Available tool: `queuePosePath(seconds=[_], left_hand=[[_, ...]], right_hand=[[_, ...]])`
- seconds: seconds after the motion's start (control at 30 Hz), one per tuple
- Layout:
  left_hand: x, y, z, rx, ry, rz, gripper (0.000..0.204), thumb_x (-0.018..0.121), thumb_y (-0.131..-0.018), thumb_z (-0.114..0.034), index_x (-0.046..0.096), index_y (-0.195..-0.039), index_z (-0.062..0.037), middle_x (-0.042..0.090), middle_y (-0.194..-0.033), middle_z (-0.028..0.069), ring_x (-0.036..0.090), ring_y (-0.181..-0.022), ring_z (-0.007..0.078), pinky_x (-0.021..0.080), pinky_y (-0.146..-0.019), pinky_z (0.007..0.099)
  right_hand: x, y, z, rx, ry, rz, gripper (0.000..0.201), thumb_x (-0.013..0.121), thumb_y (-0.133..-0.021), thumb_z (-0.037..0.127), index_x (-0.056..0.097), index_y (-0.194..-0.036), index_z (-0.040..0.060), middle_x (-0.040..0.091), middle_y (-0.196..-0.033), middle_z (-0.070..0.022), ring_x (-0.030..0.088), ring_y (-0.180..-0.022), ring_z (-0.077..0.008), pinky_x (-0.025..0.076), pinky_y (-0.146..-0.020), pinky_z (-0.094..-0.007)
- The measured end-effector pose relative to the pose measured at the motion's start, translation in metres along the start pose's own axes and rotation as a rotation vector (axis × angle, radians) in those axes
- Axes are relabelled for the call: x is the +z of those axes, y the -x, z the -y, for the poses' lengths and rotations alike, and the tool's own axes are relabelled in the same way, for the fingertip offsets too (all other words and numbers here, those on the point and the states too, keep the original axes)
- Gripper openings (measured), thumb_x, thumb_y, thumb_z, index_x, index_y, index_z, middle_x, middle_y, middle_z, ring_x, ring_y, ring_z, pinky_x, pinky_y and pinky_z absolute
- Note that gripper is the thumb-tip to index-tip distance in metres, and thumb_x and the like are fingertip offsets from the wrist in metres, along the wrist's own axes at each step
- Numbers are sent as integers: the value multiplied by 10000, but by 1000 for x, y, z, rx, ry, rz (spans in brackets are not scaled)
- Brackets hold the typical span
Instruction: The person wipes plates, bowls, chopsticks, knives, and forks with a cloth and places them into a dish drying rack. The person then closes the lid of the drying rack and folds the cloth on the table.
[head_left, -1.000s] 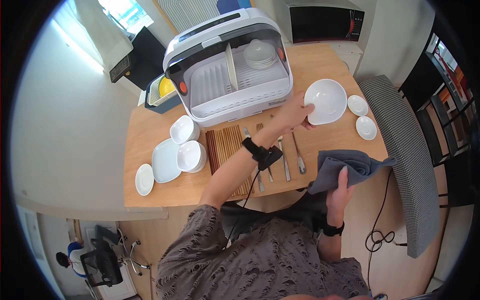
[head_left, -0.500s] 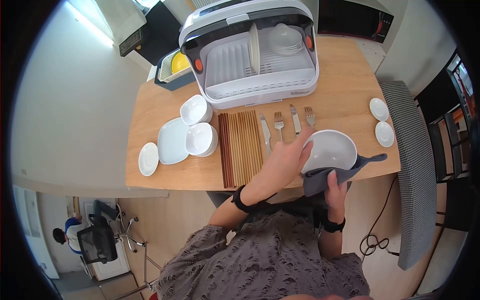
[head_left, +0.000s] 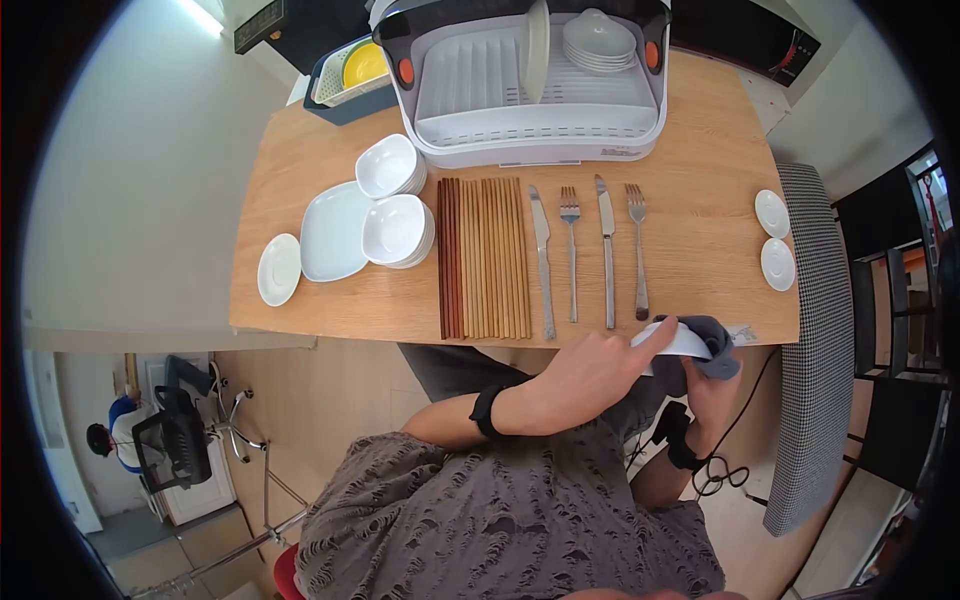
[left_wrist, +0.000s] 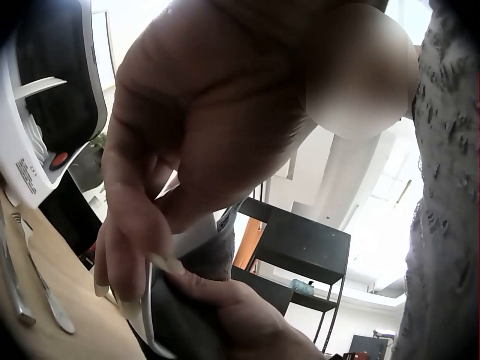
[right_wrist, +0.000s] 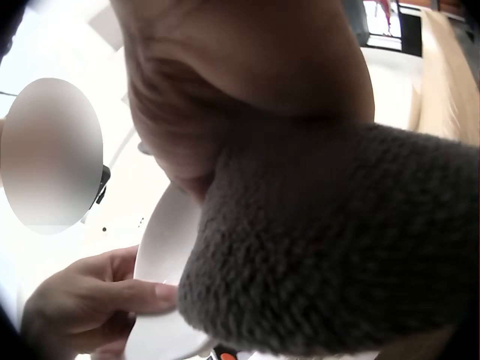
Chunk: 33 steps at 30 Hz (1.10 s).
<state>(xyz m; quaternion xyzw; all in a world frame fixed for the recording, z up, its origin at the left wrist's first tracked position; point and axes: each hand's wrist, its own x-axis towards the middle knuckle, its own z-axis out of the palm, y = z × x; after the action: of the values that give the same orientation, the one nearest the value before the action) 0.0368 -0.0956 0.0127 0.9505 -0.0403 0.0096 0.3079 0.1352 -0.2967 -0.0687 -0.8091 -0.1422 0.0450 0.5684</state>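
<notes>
Past the table's front edge, at the right, my left hand [head_left: 590, 382] pinches the rim of a white bowl [head_left: 684, 341], which is tipped on its side. My right hand [head_left: 712, 392] holds a dark grey cloth [head_left: 716, 352] against the bowl. In the right wrist view the fluffy cloth [right_wrist: 330, 247] covers part of the bowl [right_wrist: 166, 247], and the left thumb [right_wrist: 154, 297] lies on the bowl near the cloth's edge. The left wrist view shows the left fingers [left_wrist: 127, 259] around the rim. Most of the bowl's inside is hidden.
Knives, forks [head_left: 570, 208] and a row of chopsticks [head_left: 490, 260] lie on the table. Stacked white bowls [head_left: 395, 230], a square plate [head_left: 330, 235] and a small plate [head_left: 279, 270] stand left. Two small dishes [head_left: 777, 264] sit right. A dish cabinet [head_left: 540, 125] stands behind.
The left hand has brought the bowl from over the table's right side down to the cloth at the front edge. The bowl has tipped onto its side, and the right hand's cloth now wraps it.
</notes>
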Motion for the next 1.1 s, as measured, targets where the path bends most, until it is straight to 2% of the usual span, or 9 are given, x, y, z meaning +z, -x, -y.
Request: queuePosePath(seconds=[0.1, 0.17, 0.27, 0.37, 0.43, 0.57, 0.67, 0.83, 1.1], left_hand=[[-4, 0, 3, 24, -23, 42, 638, 584, -847, -16, 384, -1452, -56, 615, -655, 162, 642, -571, 360, 507, -526, 431], [-8, -1, 8, 45, -39, 40, 630, 585, -846, -21, 400, -1446, -68, 615, -648, 157, 644, -569, 359, 507, -522, 428], [-17, -3, 11, 63, 65, -56, 612, 578, -870, -24, 410, -1454, -102, 655, -703, 155, 644, -558, 360, 514, -518, 414], [-23, -5, 5, -73, 278, -84, 556, 556, -935, -46, 403, -1463, -124, 701, -828, 168, 672, -582, 335, 535, -534, 379], [-24, -8, -4, -252, 959, -180, 490, 541, -985, -97, 410, -1457, -110, 709, -875, 188, 691, -599, 311, 550, -556, 361], [-15, -13, -3, -309, 1002, -326, 453, 537, -996, -113, 436, -1438, -100, 706, -839, 185, 704, -610, 291, 551, -563, 358], [-11, -14, 17, -214, 669, -411, 425, 552, -988, -115, 467, -1404, -95, 691, -777, 194, 690, -604, 330, 541, -553, 386], [-29, -5, 35, -164, 198, -298, 340, 549, -989, -129, 520, -1326, -91, 644, -704, 219, 650, -625, 402, 518, -548, 432], [-18, -12, 32, -247, 638, -379, 323, 492, -1022, -137, 515, -1337, -69, 698, -817, 201, 713, -671, 329, 569, -610, 383]], right_hand=[[-6, -5, 33, 33, 247, 192, 251, 745, -718, -13, 669, -955, -52, 698, -877, -129, 669, -870, -252, 515, -806, -374], [7, -7, 50, -165, 161, 85, 206, 723, -708, -41, 664, -903, -76, 688, -818, -118, 666, -855, -244, 514, -789, -373], [16, -8, 51, -60, -46, -55, 268, 771, -716, -17, 651, -944, -92, 691, -883, -126, 662, -888, -226, 512, -800, -363], [40, -14, 66, -78, -439, -292, 311, 749, -858, 32, 611, -1117, -69, 672, -1060, -128, 647, -942, -194, 518, -848, -311], [50, -17, 74, 3, -635, -313, 303, 699, -905, 42, 590, -1167, -64, 657, -1103, -140, 643, -961, -191, 523, -844, -311], [69, -24, 75, 60, -733, -313, 305, 715, -903, 65, 602, -1156, -62, 667, -1090, -131, 638, -964, -185, 514, -862, -320], [73, -24, 67, 142, -630, -240, 309, 721, -905, 81, 603, -1154, -57, 669, -1088, -120, 631, -980, -177, 499, -884, -314], [77, -16, 64, -4, -309, -126, 288, 729, -905, 90, 624, -1137, -45, 681, -1085, -108, 628, -995, -175, 484, -900, -308], [90, -15, 76, -68, -480, -284, 303, 736, -903, 107, 624, -1126, -66, 682, -1084, -121, 631, -988, -178, 487, -897, -312]])
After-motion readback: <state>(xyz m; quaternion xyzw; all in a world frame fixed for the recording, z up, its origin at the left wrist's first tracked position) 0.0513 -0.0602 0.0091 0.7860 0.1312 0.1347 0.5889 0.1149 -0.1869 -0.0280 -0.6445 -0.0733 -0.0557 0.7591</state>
